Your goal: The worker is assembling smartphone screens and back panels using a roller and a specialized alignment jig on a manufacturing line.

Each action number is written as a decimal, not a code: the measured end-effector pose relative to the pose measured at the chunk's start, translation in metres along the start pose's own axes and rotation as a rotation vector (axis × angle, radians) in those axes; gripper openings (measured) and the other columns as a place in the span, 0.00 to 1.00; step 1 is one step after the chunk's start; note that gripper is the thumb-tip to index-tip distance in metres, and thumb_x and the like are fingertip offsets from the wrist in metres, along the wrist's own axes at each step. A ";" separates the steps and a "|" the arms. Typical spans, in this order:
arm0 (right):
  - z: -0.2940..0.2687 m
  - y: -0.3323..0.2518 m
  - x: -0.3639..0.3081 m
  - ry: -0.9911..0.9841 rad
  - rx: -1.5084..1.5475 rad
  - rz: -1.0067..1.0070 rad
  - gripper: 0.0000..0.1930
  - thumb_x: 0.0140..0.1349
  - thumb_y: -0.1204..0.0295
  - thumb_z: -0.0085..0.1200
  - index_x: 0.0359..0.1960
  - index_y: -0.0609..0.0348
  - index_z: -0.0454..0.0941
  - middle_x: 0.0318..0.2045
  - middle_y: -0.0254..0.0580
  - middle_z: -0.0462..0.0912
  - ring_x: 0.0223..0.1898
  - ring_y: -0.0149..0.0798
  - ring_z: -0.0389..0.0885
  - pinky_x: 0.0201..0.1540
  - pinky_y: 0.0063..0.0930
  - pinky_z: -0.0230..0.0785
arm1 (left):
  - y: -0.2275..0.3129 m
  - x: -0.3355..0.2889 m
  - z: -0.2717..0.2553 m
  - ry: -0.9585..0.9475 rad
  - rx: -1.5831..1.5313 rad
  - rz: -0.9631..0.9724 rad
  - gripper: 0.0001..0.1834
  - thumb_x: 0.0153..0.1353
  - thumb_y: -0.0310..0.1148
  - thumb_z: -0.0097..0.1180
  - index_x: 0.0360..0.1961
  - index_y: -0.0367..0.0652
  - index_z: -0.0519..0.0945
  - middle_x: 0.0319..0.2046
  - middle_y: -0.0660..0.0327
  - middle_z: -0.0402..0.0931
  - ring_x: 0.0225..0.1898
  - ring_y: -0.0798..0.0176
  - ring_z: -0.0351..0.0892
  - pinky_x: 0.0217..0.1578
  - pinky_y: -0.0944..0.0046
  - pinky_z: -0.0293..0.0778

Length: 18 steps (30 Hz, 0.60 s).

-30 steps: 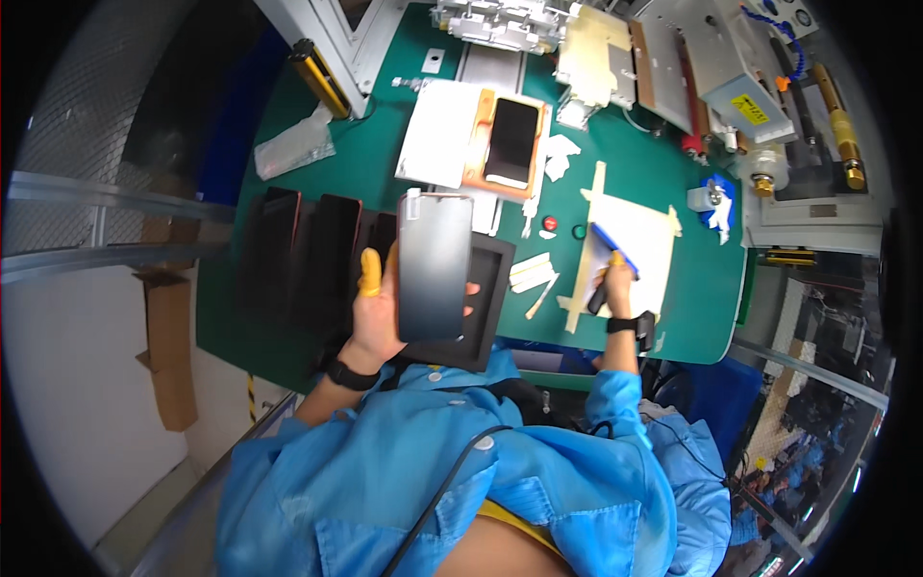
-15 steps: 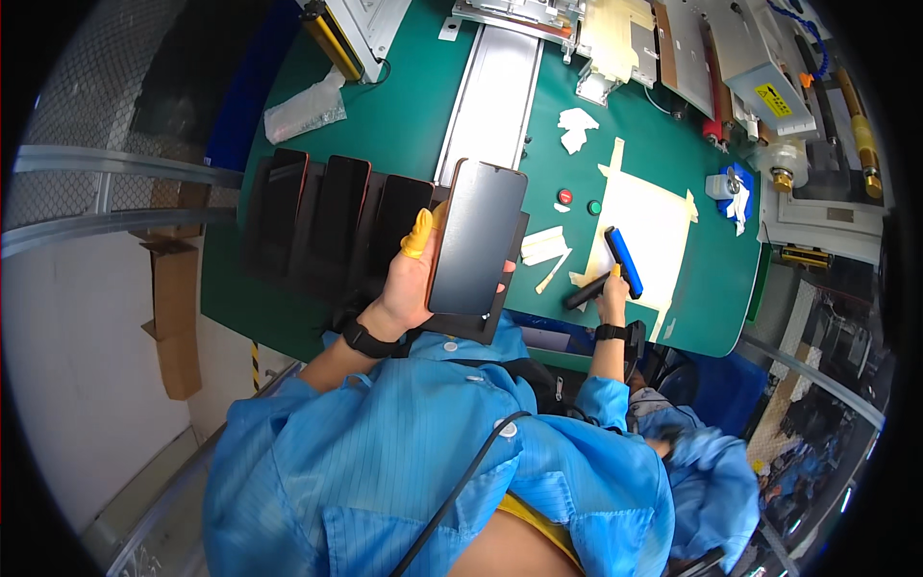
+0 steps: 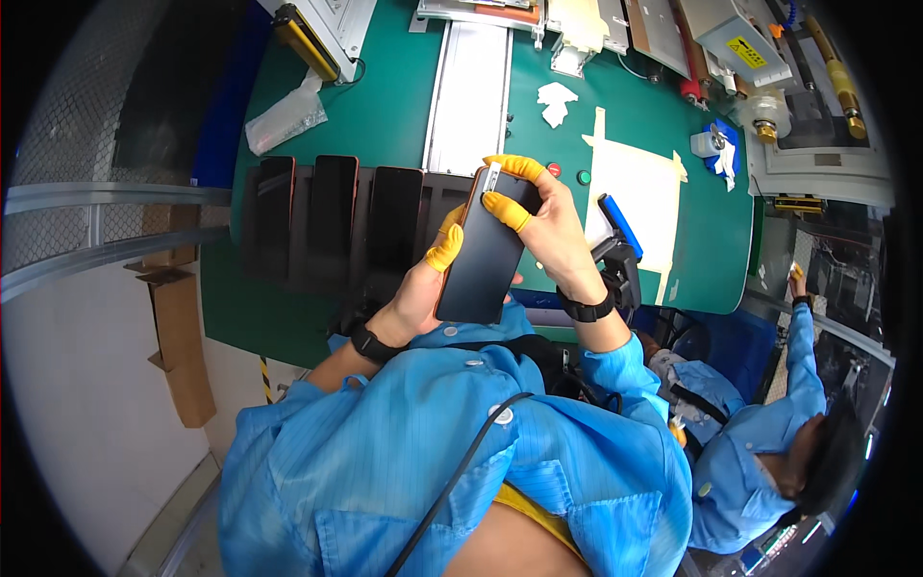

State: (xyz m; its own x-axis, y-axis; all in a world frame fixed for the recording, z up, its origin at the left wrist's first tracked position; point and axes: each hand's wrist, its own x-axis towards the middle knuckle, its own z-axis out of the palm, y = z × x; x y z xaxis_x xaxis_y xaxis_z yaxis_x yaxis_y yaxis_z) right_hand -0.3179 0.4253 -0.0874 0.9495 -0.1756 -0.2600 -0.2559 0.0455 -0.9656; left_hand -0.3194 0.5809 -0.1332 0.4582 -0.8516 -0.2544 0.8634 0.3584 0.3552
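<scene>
Right hand [image 3: 553, 226] left the blue tool [image 3: 620, 223], now pinches a tab [image 3: 492, 179] at the phone [image 3: 486, 248] top. Left hand [image 3: 423, 284] cradles the phone. Peel slowly, keep phone steady.

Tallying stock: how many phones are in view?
4. Three stand in the dark rack: left, middle, right. One phone is held in both hands. The rack's right end is hidden behind it.

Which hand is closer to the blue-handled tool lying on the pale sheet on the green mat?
Right. The right hand, pinching the top of the dark phone, sits just beside the blue-handled tool. The left hand holds the phone from below, farther away on its other side.
</scene>
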 end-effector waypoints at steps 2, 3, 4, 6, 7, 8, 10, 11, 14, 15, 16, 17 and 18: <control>0.001 0.002 -0.002 0.017 0.006 0.028 0.16 0.47 0.76 0.56 0.40 0.66 0.71 0.33 0.42 0.75 0.34 0.31 0.74 0.37 0.21 0.68 | -0.002 -0.002 -0.001 0.019 -0.001 0.023 0.29 0.61 0.53 0.32 0.59 0.52 0.50 0.45 0.55 0.66 0.42 0.58 0.74 0.38 0.61 0.75; 0.002 0.005 -0.002 0.035 0.016 0.057 0.16 0.46 0.75 0.57 0.38 0.67 0.71 0.31 0.41 0.75 0.32 0.31 0.75 0.36 0.21 0.68 | -0.005 -0.002 -0.003 0.028 0.020 0.027 0.28 0.62 0.53 0.32 0.59 0.53 0.50 0.44 0.56 0.67 0.40 0.60 0.74 0.37 0.62 0.75; 0.004 0.008 -0.003 0.032 0.013 0.057 0.16 0.46 0.75 0.57 0.38 0.67 0.71 0.31 0.41 0.75 0.32 0.31 0.75 0.36 0.21 0.68 | -0.007 -0.003 -0.004 0.037 0.042 0.032 0.28 0.62 0.52 0.32 0.59 0.54 0.49 0.43 0.56 0.67 0.39 0.62 0.75 0.36 0.64 0.75; 0.007 0.016 -0.003 0.133 -0.101 0.066 0.18 0.44 0.72 0.59 0.36 0.68 0.71 0.30 0.43 0.74 0.33 0.33 0.75 0.37 0.22 0.68 | -0.004 -0.007 0.003 0.056 0.109 0.055 0.27 0.62 0.52 0.32 0.59 0.53 0.50 0.42 0.56 0.68 0.37 0.64 0.75 0.35 0.65 0.75; 0.010 0.019 -0.004 0.134 -0.103 0.067 0.18 0.44 0.72 0.59 0.36 0.68 0.71 0.30 0.43 0.74 0.33 0.33 0.75 0.37 0.22 0.68 | -0.003 -0.008 0.005 0.076 0.179 0.076 0.27 0.62 0.51 0.32 0.59 0.53 0.50 0.42 0.57 0.68 0.36 0.65 0.76 0.34 0.65 0.75; 0.014 0.023 -0.005 0.174 -0.232 0.000 0.18 0.43 0.71 0.59 0.36 0.68 0.71 0.30 0.44 0.74 0.33 0.34 0.74 0.37 0.23 0.68 | -0.004 -0.009 0.004 0.079 0.177 0.081 0.27 0.62 0.51 0.32 0.59 0.53 0.50 0.42 0.57 0.68 0.36 0.65 0.76 0.34 0.65 0.75; 0.021 0.023 -0.007 0.223 -0.406 -0.110 0.18 0.43 0.70 0.60 0.35 0.69 0.71 0.29 0.45 0.72 0.34 0.36 0.73 0.38 0.26 0.67 | -0.006 -0.012 0.002 0.117 0.245 0.128 0.26 0.63 0.51 0.31 0.59 0.53 0.50 0.40 0.56 0.69 0.35 0.65 0.76 0.34 0.65 0.75; 0.020 0.024 -0.007 0.226 -0.408 -0.106 0.18 0.43 0.70 0.60 0.35 0.69 0.71 0.29 0.45 0.72 0.34 0.36 0.73 0.38 0.26 0.67 | -0.005 -0.012 0.003 0.115 0.243 0.124 0.26 0.63 0.51 0.31 0.59 0.53 0.50 0.40 0.56 0.69 0.35 0.65 0.76 0.34 0.65 0.75; 0.008 0.025 -0.002 -0.004 -0.020 0.053 0.18 0.46 0.71 0.59 0.38 0.66 0.70 0.32 0.42 0.73 0.34 0.31 0.73 0.37 0.22 0.67 | -0.002 -0.013 0.003 0.102 0.218 0.129 0.27 0.63 0.51 0.31 0.59 0.52 0.50 0.40 0.56 0.69 0.35 0.66 0.75 0.34 0.65 0.75; 0.007 0.025 -0.001 -0.008 -0.022 0.051 0.18 0.46 0.71 0.59 0.38 0.66 0.70 0.32 0.42 0.73 0.34 0.31 0.73 0.37 0.22 0.67 | -0.003 -0.013 -0.001 0.112 0.133 0.100 0.27 0.63 0.50 0.31 0.59 0.51 0.50 0.40 0.57 0.68 0.35 0.66 0.75 0.34 0.65 0.75; 0.007 0.027 0.000 -0.031 -0.046 0.048 0.18 0.46 0.72 0.59 0.39 0.65 0.69 0.33 0.41 0.74 0.34 0.30 0.73 0.36 0.21 0.67 | -0.004 -0.012 -0.004 0.122 0.047 0.072 0.27 0.63 0.50 0.31 0.59 0.50 0.50 0.40 0.57 0.68 0.34 0.65 0.75 0.33 0.65 0.75; 0.007 0.029 0.000 -0.047 -0.068 0.047 0.18 0.47 0.72 0.58 0.39 0.64 0.69 0.33 0.40 0.74 0.34 0.29 0.73 0.35 0.20 0.68 | -0.005 -0.011 -0.008 0.122 0.048 0.070 0.27 0.63 0.50 0.31 0.59 0.50 0.50 0.40 0.57 0.68 0.34 0.65 0.75 0.33 0.65 0.75; 0.006 0.036 0.002 -0.033 -0.119 0.077 0.19 0.45 0.71 0.59 0.39 0.64 0.69 0.34 0.42 0.73 0.36 0.32 0.73 0.38 0.23 0.67 | -0.007 -0.009 -0.013 0.109 0.141 0.093 0.27 0.63 0.50 0.31 0.59 0.50 0.51 0.42 0.57 0.67 0.37 0.66 0.74 0.36 0.66 0.74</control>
State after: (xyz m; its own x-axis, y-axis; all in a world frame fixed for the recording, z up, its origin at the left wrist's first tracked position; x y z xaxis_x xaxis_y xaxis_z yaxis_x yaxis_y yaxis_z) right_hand -0.3241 0.4326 -0.1231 0.9312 -0.1436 -0.3350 -0.3460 -0.0593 -0.9364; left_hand -0.3269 0.5912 -0.1451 0.5614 -0.7681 -0.3080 0.7816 0.3699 0.5022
